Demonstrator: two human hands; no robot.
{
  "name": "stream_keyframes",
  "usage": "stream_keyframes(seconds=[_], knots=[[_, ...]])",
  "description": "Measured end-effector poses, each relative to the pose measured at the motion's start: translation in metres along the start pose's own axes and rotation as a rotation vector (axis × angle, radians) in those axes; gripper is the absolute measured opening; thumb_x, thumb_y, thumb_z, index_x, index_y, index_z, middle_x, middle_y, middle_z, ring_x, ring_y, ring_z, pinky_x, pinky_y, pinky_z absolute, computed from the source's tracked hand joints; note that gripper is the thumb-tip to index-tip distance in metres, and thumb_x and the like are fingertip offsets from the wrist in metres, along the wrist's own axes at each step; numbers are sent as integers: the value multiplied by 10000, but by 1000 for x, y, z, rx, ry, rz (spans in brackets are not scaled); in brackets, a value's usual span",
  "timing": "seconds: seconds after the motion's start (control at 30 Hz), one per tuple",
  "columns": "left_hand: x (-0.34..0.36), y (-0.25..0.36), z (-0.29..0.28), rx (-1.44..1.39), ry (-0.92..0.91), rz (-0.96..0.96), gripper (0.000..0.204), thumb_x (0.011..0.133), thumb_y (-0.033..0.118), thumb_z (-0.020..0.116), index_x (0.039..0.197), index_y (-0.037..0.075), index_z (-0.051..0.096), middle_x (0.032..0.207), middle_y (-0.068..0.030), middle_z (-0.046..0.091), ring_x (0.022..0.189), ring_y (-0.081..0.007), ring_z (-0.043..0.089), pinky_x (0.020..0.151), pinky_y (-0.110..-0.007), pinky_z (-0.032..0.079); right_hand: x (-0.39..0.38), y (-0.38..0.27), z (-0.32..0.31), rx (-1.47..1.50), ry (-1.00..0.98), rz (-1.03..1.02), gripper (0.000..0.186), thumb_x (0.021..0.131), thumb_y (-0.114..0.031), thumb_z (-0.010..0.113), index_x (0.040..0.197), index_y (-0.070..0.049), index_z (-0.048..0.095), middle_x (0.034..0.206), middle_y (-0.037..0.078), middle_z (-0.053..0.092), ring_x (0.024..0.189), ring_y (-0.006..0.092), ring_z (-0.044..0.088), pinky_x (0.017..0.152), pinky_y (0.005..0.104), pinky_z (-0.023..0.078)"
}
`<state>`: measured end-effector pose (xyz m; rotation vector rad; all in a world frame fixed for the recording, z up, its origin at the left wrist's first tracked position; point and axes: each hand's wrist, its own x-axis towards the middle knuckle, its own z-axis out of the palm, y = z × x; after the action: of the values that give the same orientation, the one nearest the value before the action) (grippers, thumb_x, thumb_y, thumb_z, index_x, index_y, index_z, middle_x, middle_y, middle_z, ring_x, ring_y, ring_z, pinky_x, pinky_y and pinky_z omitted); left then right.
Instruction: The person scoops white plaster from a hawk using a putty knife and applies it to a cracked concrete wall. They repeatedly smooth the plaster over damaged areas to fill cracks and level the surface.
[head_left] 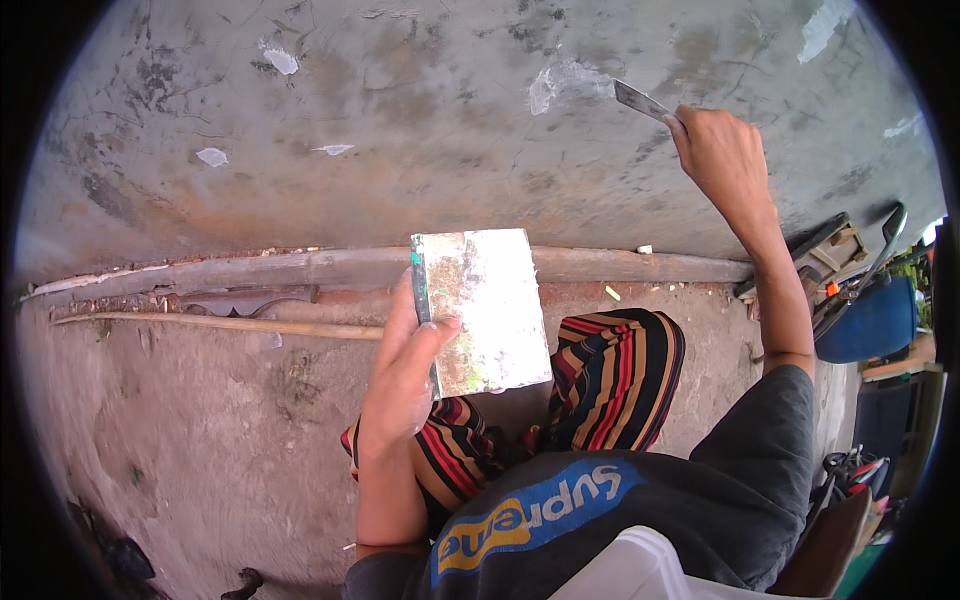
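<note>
My left hand (pixel 397 375) grips a flat board (pixel 485 300) smeared with white paste, its thumb over the near-left part of the face. Up and to the right, my right hand (pixel 722 155) is closed on a putty knife (pixel 640 98). The blade's end is at or very near a fresh white patch (pixel 555 85) on the grey, cracked wall (pixel 420 170); whether it touches is hard to tell. Smaller white patches (pixel 282 62) show elsewhere on the wall. Below the board are my legs (pixel 610 385) in striped cloth.
A long ledge (pixel 330 268) runs along the wall's foot. A bamboo pole (pixel 240 327) lies on the rough concrete floor (pixel 230 430). At right stand a blue barrel (pixel 865 325), wooden pieces (pixel 825 250) and assorted clutter. Dark objects (pixel 125 550) lie at lower left.
</note>
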<state>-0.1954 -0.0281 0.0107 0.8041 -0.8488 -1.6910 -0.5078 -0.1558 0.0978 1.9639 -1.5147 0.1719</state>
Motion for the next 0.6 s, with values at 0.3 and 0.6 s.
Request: stream_keyframes(seconds=[0.3, 0.6], knots=[[0, -2, 7, 11, -3, 2, 567, 904, 36, 444, 1434, -42, 259, 1281, -111, 491, 1146, -150, 472, 990, -289, 365, 9, 11, 18, -4, -54, 68, 256, 892, -248, 591, 773, -25, 633, 656, 187, 599, 646, 381, 600, 566, 456, 471], [-1, 1, 6, 31, -28, -4, 556, 906, 35, 442, 1427, -48, 266, 1280, -106, 488, 1141, -148, 469, 988, -282, 361, 8, -7, 12, 37, -79, 18, 267, 888, -248, 593, 757, -18, 626, 661, 181, 600, 651, 387, 596, 576, 461, 472]])
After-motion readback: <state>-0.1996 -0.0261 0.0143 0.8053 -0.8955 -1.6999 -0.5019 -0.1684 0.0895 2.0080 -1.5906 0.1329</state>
